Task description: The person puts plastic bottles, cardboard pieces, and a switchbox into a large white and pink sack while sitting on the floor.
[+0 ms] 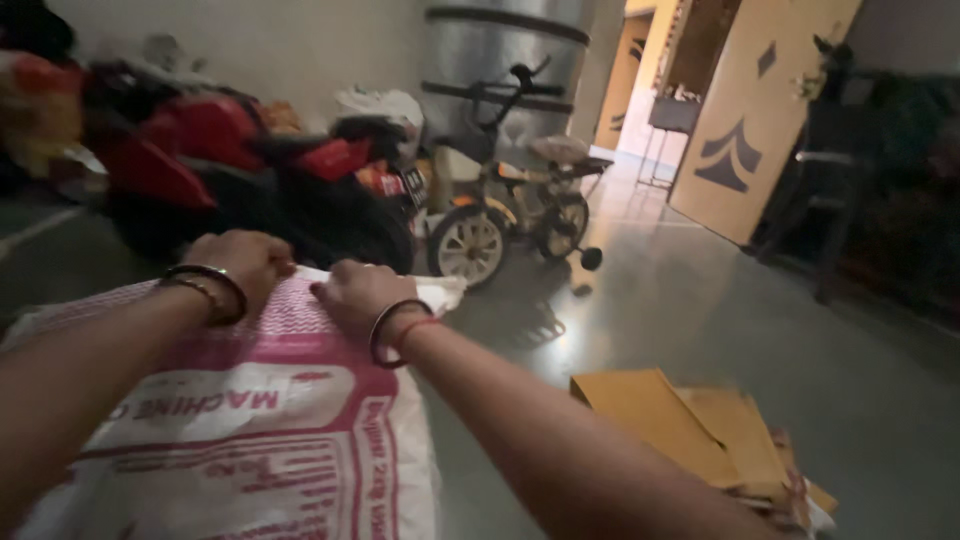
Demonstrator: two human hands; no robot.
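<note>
Sack (250,430) of white woven plastic with pink print lies on the floor (700,320) right in front of the person, its far end pointing toward a parked scooter (250,170). Both hands rest on that far end. The left hand (240,262) is curled over the sack's edge, fingers bent down and gripping the fabric; dark bangles sit on its wrist. The right hand (358,292) lies just beside it, fingers folded onto the same edge, pinching the cloth; a bangle and a red thread ring that wrist. The hands are close together but apart. Flattened brown cardboard (690,430) lies on the floor to the right of the right forearm. Farther off, a child's tricycle (510,215) stands beside the red scooter, near a tall grey drum (505,60). A tan door (755,110) stands open at the right.
</note>
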